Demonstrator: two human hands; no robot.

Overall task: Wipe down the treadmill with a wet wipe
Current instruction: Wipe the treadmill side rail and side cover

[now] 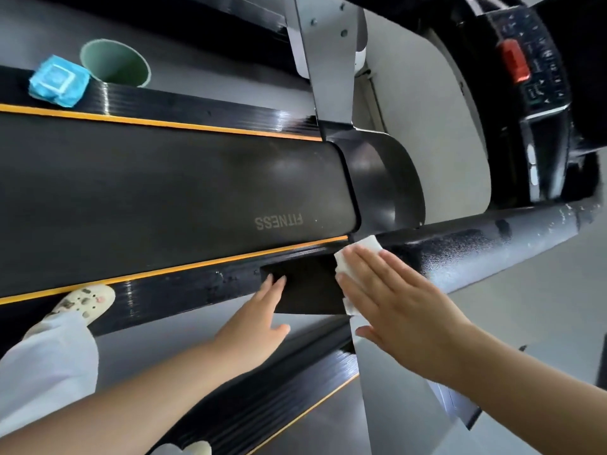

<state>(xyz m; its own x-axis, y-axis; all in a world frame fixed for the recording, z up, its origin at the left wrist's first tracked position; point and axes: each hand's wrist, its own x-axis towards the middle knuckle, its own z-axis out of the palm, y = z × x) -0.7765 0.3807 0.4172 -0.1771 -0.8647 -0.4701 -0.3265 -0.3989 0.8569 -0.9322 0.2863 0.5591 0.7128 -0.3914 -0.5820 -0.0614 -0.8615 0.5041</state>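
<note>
Left hand (262, 310) flat, fingers straight, right hand (391, 297) flat, fingers extended

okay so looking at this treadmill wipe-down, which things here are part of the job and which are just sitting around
Part of the job:
- white wet wipe, pressed flat under the right hand
- treadmill side rail, beaded with moisture
- left hand, fingers straight, resting on the rail
- blue wipes pack, the likely supply

Just lying about:
- green cup
- red console button
</note>
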